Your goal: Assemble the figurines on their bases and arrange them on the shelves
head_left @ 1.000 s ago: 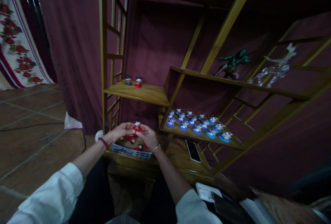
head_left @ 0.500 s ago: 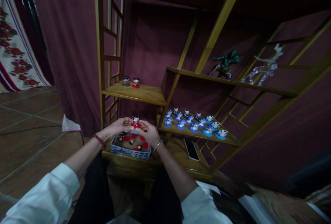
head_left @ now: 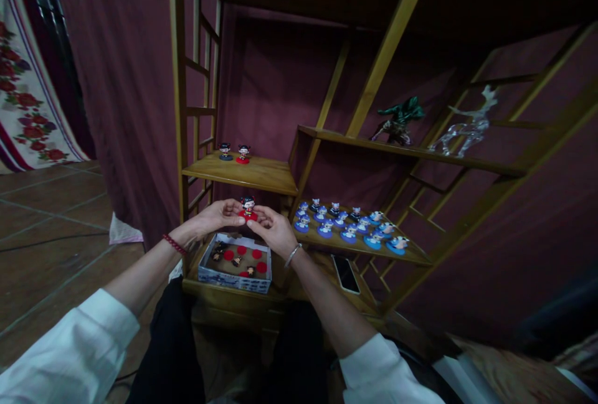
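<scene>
Above the small patterned box, both hands meet around a little red-based figurine. The left hand and the right hand each pinch its base with fingertips, holding it upright in the air between them. The box sits on the lowest wooden ledge and holds more small figures and red discs; their exact count is hard to make out in the dim light. On the upper left shelf stand 2 figurines side by side. On the middle shelf to the right, blue-based figurines stand in rows. A phone lies flat below that shelf.
</scene>
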Demonstrator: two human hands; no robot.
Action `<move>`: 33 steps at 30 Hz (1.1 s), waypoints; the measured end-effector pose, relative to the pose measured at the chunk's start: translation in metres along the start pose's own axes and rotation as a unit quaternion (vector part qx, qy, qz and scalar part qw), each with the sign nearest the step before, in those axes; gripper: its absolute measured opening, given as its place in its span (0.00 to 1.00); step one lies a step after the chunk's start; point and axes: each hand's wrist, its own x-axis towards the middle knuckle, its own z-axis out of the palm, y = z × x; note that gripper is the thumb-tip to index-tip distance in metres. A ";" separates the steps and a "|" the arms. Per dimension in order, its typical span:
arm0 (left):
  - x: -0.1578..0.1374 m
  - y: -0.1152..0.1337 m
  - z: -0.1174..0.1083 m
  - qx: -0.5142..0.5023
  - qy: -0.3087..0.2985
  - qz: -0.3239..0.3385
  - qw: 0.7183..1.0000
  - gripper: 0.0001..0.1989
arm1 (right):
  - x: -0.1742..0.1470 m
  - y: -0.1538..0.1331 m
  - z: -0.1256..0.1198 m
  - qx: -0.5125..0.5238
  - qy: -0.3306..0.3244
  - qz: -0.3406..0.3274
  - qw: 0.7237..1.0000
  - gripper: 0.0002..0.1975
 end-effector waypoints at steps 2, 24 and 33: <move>0.001 0.005 0.000 0.012 0.003 0.006 1.000 0.20 | 0.003 -0.003 -0.002 -0.003 0.001 -0.006 1.000 0.19; 0.017 0.061 -0.004 0.081 0.022 0.033 0.996 0.20 | 0.041 -0.040 -0.023 0.052 0.011 -0.028 0.998 0.18; 0.036 0.075 -0.005 0.124 0.042 0.062 0.989 0.18 | 0.063 -0.045 -0.033 0.065 0.033 0.008 0.997 0.19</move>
